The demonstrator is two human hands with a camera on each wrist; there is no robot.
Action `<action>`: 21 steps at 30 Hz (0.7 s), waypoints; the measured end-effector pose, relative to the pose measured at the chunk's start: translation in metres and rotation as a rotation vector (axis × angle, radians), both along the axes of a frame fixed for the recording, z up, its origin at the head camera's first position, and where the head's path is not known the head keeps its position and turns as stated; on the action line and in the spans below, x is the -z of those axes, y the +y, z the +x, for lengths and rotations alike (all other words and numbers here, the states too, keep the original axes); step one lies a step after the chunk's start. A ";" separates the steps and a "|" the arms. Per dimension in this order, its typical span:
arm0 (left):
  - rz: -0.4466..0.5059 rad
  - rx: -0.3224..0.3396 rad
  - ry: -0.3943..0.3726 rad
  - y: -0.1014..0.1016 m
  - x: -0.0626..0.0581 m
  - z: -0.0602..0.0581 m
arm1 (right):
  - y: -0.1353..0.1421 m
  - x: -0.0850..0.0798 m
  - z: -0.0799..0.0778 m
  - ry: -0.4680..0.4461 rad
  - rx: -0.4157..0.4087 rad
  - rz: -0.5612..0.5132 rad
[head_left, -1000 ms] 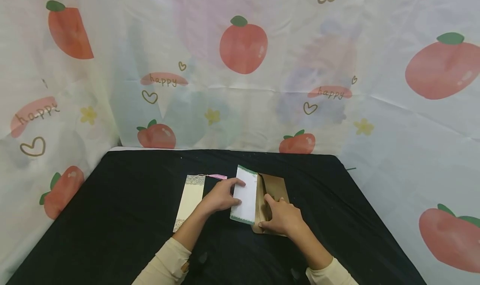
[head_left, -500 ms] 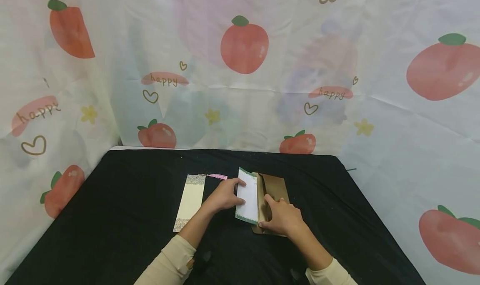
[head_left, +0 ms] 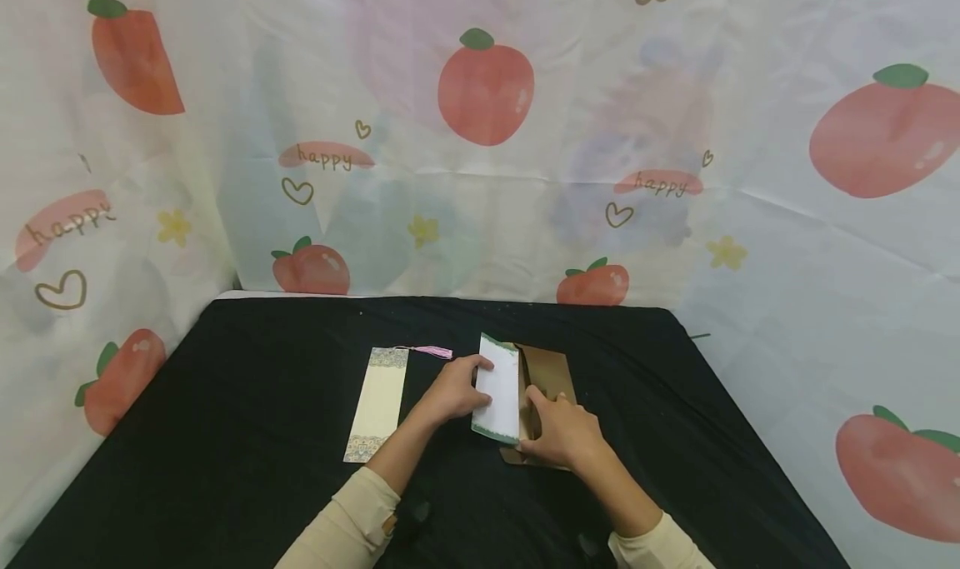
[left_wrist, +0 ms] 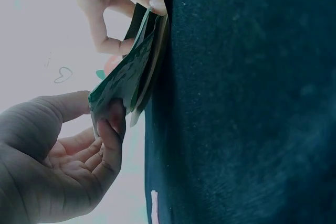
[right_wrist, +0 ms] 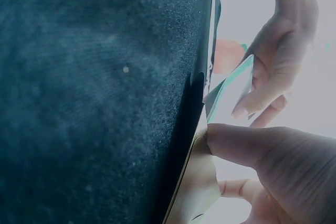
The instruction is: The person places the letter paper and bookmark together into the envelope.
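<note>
1. The left hand's (head_left: 453,387) fingers are closed to the thickness of the white card (head_left: 497,398), pinching its left side between thumb and fingers.
2. The right hand's (head_left: 564,431) fingers are spread in a wide curve, thumb at the near edge and a fingertip farther up, holding the brown cover (head_left: 551,371).
3. Card and cover meet just right of centre in the lower half of the head view; the card's right side lies at the cover's parted edge. How much is tucked inside cannot be told.
4. The step in hand looks like feeding the card into the cover. The next move seems to call for a level rightward push from the left, with the right keeping the layers parted; a skewed card could catch or crease.
5. Against one second ago, the card and left hand sit farther right and less white shows; the right hand has hardly moved.
6. Farther out, left of centre, the cream bookmark (head_left: 378,406) with its pink tassel (head_left: 433,351) lies as before on the black-draped tabletop (head_left: 225,436).
</note>
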State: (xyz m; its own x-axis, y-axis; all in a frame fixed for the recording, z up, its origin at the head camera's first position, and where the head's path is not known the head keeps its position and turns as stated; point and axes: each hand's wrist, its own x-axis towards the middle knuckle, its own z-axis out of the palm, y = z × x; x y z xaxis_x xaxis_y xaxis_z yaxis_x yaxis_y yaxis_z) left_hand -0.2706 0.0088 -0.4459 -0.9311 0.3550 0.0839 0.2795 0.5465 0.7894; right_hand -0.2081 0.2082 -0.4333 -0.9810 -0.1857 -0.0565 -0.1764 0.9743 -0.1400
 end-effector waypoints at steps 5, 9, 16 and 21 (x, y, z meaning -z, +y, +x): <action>0.016 -0.014 0.008 -0.002 0.002 -0.001 | -0.001 -0.001 0.000 -0.023 0.009 -0.002; 0.015 -0.018 0.007 -0.002 0.000 0.000 | -0.001 -0.002 0.000 -0.029 0.010 -0.006; 0.006 -0.018 0.019 -0.001 -0.002 0.000 | 0.000 0.000 0.001 -0.022 0.009 -0.008; -0.009 -0.029 0.018 0.001 -0.002 0.000 | 0.000 0.000 0.001 -0.019 0.005 -0.004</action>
